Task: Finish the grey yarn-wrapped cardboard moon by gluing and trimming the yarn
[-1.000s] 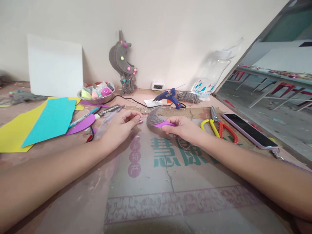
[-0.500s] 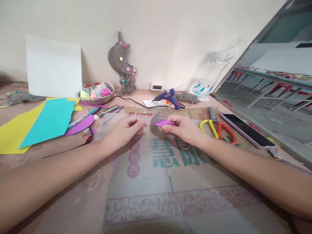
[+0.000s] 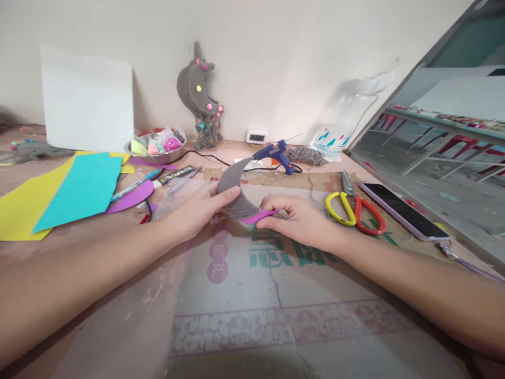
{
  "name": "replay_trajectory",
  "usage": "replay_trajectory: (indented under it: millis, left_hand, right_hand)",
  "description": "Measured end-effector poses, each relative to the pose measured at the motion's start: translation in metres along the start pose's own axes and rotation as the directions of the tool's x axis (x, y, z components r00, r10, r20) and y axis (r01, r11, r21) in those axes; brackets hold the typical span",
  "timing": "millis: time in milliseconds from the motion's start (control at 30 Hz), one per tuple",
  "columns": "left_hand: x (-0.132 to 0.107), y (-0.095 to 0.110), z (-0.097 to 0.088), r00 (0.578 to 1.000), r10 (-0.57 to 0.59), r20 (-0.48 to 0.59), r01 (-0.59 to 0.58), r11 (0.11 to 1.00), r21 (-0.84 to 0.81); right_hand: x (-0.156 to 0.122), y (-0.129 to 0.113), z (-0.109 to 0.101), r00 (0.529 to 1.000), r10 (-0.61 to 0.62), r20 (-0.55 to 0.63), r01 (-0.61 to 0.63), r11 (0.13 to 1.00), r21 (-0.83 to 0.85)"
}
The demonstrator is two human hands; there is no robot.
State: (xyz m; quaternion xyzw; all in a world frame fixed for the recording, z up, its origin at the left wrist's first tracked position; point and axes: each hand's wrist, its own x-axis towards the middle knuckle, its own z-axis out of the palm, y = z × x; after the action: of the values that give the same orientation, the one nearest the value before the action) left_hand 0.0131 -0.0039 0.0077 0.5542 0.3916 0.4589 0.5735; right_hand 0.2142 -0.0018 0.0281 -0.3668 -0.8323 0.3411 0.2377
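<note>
A crescent-shaped piece [image 3: 233, 190], wound in grey yarn with a bare purple tip at its lower end, stands upright between both hands above a printed cardboard sheet [image 3: 276, 295]. My left hand [image 3: 199, 209] pinches its grey middle with thumb and fingers. My right hand [image 3: 298, 217] pinches the purple tip [image 3: 263, 215]. A thin grey yarn strand [image 3: 311, 190] runs from near my right hand toward a yarn bundle [image 3: 304, 156] at the back.
Yellow and red scissors [image 3: 355, 210] and a phone [image 3: 402, 210] lie right of my right hand. A blue glue gun [image 3: 276, 153], a metal bowl of bright bits [image 3: 155, 150], teal [image 3: 82, 189] and yellow sheets and pens lie behind and left. A finished moon hanging [image 3: 199, 97] leans on the wall.
The crescent has swung up from lying low in my right hand to standing upright. My left hand has moved in and taken hold of its grey part.
</note>
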Motion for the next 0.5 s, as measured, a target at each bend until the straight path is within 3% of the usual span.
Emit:
replay_trajectory:
  millis: [100,333,500]
  left_hand:
    - [-0.004,-0.001,0.002,0.999,0.025,0.025,-0.025,0.999,0.023]
    - [0.000,-0.002,-0.001,0.995,0.041,-0.093,-0.039,0.999,0.024]
    - [-0.001,-0.003,-0.002,0.994,0.034,-0.100,-0.028,0.998,0.056]
  right_hand:
    - [0.001,0.004,0.000,0.998,0.042,0.036,-0.042,0.999,0.001]
    - [0.006,0.019,-0.006,0.993,0.114,-0.014,-0.107,0.966,0.237]
    - [0.007,0.023,-0.005,0.991,0.122,-0.045,-0.103,0.946,0.307]
